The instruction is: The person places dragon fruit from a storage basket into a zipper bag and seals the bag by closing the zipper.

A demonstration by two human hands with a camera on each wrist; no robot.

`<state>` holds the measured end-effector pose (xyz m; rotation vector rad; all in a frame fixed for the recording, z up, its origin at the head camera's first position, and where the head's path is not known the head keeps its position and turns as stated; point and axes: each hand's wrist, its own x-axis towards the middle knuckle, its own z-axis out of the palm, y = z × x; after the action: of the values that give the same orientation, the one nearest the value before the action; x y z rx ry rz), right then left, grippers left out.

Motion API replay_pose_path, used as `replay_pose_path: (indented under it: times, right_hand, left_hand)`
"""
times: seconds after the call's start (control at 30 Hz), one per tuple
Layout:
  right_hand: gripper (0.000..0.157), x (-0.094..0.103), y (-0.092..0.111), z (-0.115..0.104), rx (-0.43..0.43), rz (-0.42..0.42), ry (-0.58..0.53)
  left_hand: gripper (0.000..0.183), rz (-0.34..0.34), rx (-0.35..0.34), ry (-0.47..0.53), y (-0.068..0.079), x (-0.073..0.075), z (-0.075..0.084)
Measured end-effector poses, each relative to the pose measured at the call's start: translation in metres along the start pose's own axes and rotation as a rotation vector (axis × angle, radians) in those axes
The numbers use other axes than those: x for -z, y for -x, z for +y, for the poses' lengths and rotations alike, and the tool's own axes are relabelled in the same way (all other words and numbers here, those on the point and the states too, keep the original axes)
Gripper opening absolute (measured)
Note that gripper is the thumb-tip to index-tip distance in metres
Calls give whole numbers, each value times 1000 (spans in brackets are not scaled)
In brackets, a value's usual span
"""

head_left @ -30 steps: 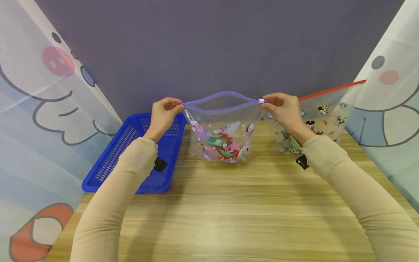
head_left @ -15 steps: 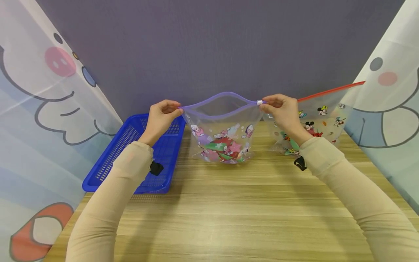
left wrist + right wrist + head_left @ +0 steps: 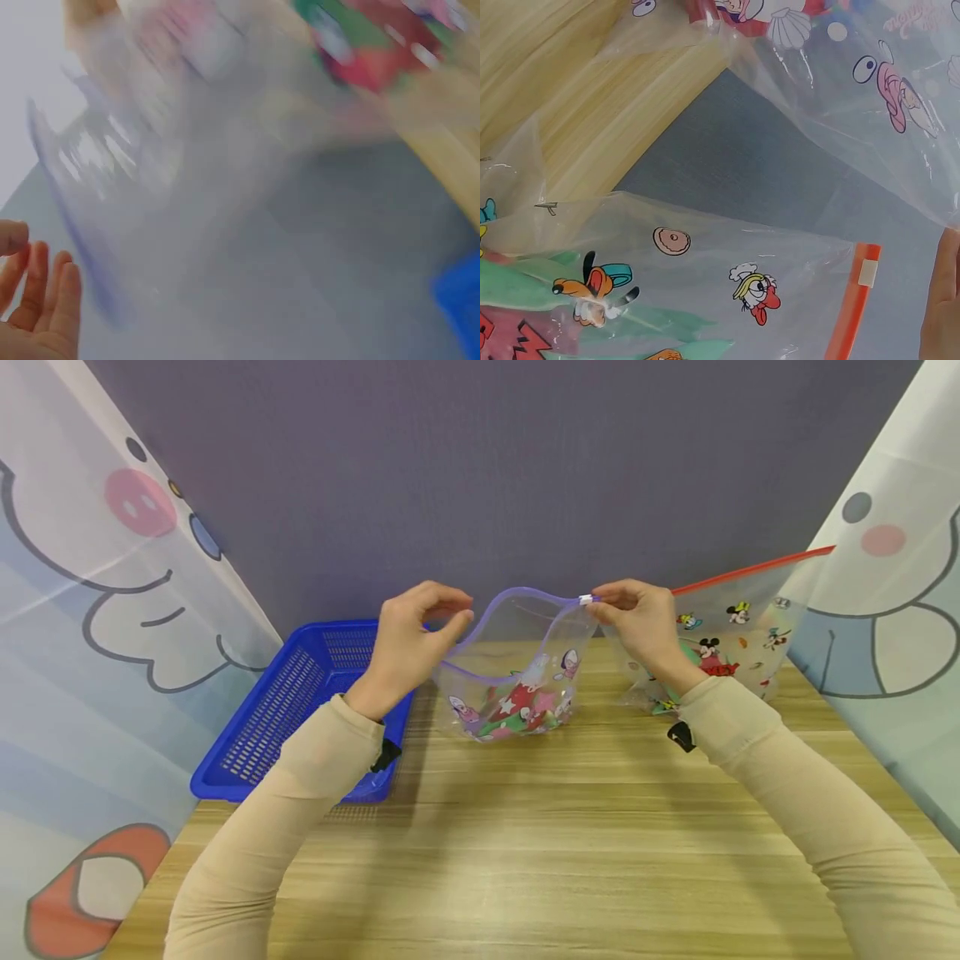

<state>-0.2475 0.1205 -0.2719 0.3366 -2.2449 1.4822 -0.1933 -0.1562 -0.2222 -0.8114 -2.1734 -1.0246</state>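
A clear slider bag (image 3: 558, 647) with a purple zip edge and cartoon prints stands on the table, red, green and pink contents at its bottom. Its mouth gapes wide, the left side sagging. My right hand (image 3: 641, 625) pinches its top right corner beside the white slider (image 3: 586, 599). Just off the bag's left side is my left hand (image 3: 408, 639), fingers loosely bent and holding nothing. In the left wrist view, a gap shows between those fingers (image 3: 67, 300) and the blurred purple edge.
Behind the right forearm stands another clear bag (image 3: 757, 610) with a red zip, also filled. A blue plastic basket (image 3: 247, 718) sits at the left, partly under the left arm. A grey panel (image 3: 480, 468) rises behind the wooden table (image 3: 525, 860).
My left hand has let go of the purple-zip bag's left corner and shifted right. That corner has dropped, and the mouth has widened. My right hand keeps its pinch, drifting slightly left.
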Motion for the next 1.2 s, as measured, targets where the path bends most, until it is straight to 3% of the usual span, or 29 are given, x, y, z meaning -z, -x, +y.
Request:
replay_pose_path:
  times: [0.13,0.27,0.47,0.6,0.8,1.0,1.2]
  right_hand:
    - [25,-1,1,-2,-10,8,1]
    - [27,0,3,-2,-25,7,-5]
    - [26,3,4,-1,-3,15,23]
    - [24,4,5,-1,16,0,22]
    - [26,4,7,0,21,-28,-41]
    - [26,6,6,3,29,-41,-96]
    - [22,8,7,6,59,-51,-89]
  left_hand:
    - [14,-116,-27,-26,-1,-18,29]
    - [16,-152,11,-5,-3,-41,52]
    - [22,-229,-45,-60,-2,-84,71]
    - [24,-207,-29,-126,-10,-99,63]
    - [23,-162,-79,-173,-26,-104,39]
    - [29,-222,-84,-187,-38,-109,18]
    - [32,-296,-66,-199,-47,-116,11]
